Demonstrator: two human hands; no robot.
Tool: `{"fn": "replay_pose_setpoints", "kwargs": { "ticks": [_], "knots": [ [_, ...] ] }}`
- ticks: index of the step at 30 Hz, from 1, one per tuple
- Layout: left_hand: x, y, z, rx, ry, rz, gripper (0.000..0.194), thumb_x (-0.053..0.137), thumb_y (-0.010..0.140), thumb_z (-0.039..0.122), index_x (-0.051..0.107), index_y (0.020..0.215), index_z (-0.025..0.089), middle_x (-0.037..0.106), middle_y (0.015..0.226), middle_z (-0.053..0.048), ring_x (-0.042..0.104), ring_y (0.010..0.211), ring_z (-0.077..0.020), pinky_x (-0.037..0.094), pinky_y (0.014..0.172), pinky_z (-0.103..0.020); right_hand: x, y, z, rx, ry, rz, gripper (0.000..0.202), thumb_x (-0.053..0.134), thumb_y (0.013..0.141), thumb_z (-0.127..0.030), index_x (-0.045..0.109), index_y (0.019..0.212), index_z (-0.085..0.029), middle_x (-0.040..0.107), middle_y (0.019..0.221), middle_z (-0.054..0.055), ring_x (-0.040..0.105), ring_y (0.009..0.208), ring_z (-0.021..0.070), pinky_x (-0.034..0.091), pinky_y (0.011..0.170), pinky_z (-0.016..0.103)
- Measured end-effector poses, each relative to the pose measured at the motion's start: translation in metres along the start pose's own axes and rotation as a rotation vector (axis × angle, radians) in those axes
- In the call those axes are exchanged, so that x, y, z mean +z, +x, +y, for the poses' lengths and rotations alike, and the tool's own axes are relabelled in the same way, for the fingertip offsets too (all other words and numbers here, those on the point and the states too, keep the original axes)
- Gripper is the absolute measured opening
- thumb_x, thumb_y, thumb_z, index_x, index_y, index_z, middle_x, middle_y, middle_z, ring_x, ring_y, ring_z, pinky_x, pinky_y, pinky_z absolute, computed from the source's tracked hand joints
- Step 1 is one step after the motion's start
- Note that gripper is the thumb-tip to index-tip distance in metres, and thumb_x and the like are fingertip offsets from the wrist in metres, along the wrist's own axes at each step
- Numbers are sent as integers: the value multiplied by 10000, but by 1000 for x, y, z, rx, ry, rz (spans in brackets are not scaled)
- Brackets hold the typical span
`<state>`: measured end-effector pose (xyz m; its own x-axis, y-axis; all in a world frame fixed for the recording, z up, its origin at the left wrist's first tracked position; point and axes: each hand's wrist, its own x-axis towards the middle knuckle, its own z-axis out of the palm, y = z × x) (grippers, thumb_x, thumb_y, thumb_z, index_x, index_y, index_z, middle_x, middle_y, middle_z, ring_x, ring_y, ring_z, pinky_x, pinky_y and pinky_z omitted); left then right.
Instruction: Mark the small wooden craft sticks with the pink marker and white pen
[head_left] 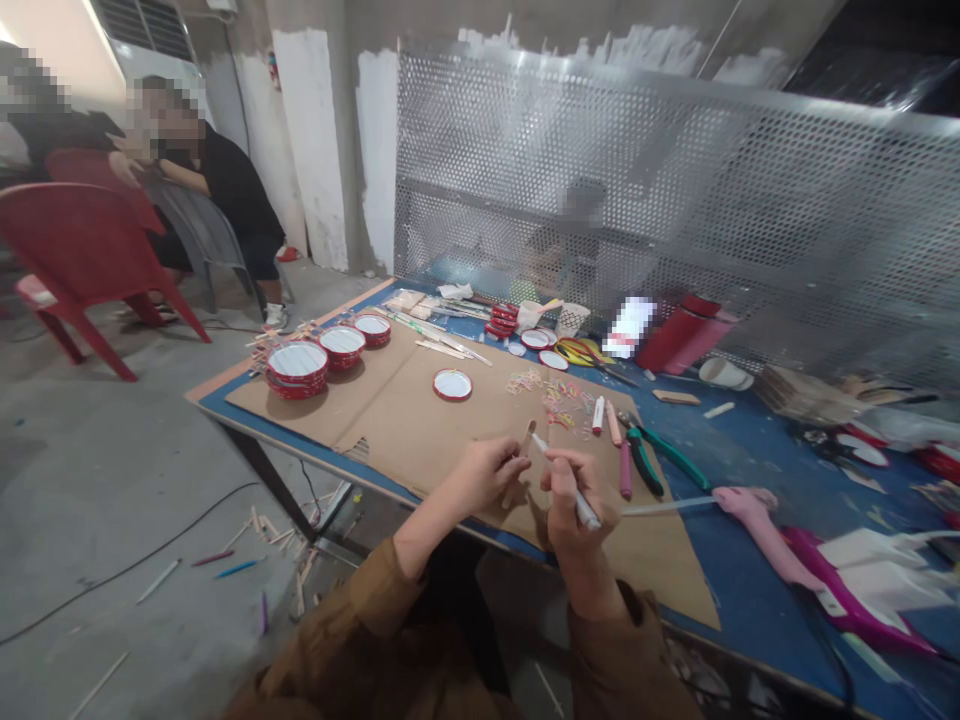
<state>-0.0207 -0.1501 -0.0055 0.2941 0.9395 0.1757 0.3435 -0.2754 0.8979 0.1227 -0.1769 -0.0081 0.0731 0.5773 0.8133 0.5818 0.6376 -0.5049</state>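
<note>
My left hand [486, 472] is closed, pinching a small wooden stick [531, 429] with a rounded end that points up. In my right hand [576, 492] is a white marker [586, 511], its tip touching or very near the stick; I cannot tell which. Both hands are over the front edge of the brown cardboard [405, 420]. Beyond them lies a single red-rimmed white round lid [452, 385]. Small pastel pieces [559, 400] are scattered past my right hand, beside several capped markers [598, 415].
Green-handled pliers [645, 460] and a pink glue gun [757, 515] lie to the right. Stacked red-rimmed lids [298, 365] stand at the left. Farther back are yellow scissors [581, 352], a lit phone [630, 327] and a red bottle [679, 335]. A perforated metal panel [675, 190] borders the table.
</note>
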Motion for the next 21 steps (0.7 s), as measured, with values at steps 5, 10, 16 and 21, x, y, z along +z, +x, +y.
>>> {"fn": "replay_pose_setpoints", "kwargs": {
  "ticks": [5,10,16,21],
  "knots": [
    [0,0,2,-6,24,5,277,559,866,270,432,634,188,389,559,63,371,563,-87,285,547,-204,0,-1,0,35,5,-15,219,518,971,-332,661,868,-200,616,651,-20,593,562,122,479,564,233],
    [-2,0,4,0,33,10,268,558,864,253,434,637,184,405,571,62,388,579,-86,290,557,-201,-1,-1,1,51,-31,-26,259,509,969,-370,670,869,-193,619,636,-11,603,564,131,494,575,245],
    [-2,-1,5,-10,13,15,279,572,861,225,423,628,186,398,559,66,381,563,-84,284,552,-202,-1,-1,2,45,-28,-36,241,511,966,-359,676,899,-197,635,659,-6,607,570,133,500,578,249],
    [-2,-1,6,-23,-3,12,305,577,859,212,402,612,183,382,559,67,369,566,-84,275,560,-205,-1,-1,0,19,-25,-39,218,511,969,-334,667,903,-197,636,668,-8,606,577,130,498,584,244]
  ]
}}
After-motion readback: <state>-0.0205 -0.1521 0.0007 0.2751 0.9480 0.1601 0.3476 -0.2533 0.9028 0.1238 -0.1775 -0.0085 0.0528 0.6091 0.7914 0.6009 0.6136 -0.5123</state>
